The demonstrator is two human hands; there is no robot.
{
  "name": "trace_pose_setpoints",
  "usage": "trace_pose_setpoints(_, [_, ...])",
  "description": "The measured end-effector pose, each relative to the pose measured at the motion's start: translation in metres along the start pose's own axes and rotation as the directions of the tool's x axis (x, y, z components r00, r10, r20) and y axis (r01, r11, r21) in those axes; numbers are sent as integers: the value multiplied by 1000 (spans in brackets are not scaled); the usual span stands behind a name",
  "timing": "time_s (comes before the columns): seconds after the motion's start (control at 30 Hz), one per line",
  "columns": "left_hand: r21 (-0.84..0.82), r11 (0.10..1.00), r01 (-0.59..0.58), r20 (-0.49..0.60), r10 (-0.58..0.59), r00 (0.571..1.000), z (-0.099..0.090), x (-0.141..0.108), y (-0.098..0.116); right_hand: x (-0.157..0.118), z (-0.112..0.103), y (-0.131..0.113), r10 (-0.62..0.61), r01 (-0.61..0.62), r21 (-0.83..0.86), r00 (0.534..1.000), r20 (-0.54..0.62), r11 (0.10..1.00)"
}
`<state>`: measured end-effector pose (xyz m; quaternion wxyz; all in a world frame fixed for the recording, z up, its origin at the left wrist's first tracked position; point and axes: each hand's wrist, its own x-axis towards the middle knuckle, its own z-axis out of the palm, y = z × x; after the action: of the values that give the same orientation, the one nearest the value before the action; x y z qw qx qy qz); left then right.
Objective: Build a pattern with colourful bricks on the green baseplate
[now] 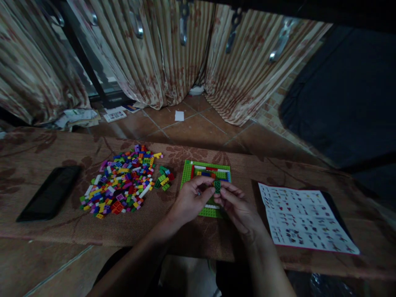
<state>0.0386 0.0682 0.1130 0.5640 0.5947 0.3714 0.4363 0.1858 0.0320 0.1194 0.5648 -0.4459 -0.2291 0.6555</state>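
Note:
Between the fingertips of my two hands is a dark green toy brick (217,186), held above the near half of a green baseplate (186,170). My left hand (193,197) pinches it from the left with thumb and fingers. From the other side, my right hand (235,202) grips the same brick, fingers curled under it. Rows of red, white, blue and yellow bricks (212,169) are fixed on the baseplate in a frame shape. My hands hide much of the plate's middle.
A large heap of mixed bricks (120,181) lies left of the baseplate, with a small cluster of bricks (163,178) beside it. A dark tablet (49,194) rests at far left. On the right lies a printed sheet (306,218). Metal hooks (184,24) hang above.

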Motion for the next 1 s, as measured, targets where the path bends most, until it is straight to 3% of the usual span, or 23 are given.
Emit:
trace_pose_setpoints(0.43, [34,999,-3,-35,4,999,-1,2,-4,1,0,1,-4,3,-36,1000,-25,999])
trace_pose_setpoints(0.53, [51,999,9,-77,-5,997,-7,4,-1,-2,-5,-2,-34,30,-119,999,-26,992])
trace_pose_setpoints(0.63, [81,997,15,-140,-4,990,-17,8,4,-14,-16,-2,-108,98,-333,994,-12,938])
trace_pose_setpoints(0.7, [107,994,2,-176,17,984,-24,8,8,-27,-24,0,-172,152,-551,985,15,821])
trace_pose_setpoints(0.8, [126,992,-9,-200,34,979,-32,6,12,-48,-30,9,-240,234,-834,963,127,500])
trace_pose_setpoints(0.87, [139,990,-17,-200,45,979,-34,4,13,-56,-30,17,-244,302,-903,942,232,306])
trace_pose_setpoints(1.0, [205,976,-69,-180,106,978,-36,1,11,-55,-22,35,-265,411,-905,889,373,108])
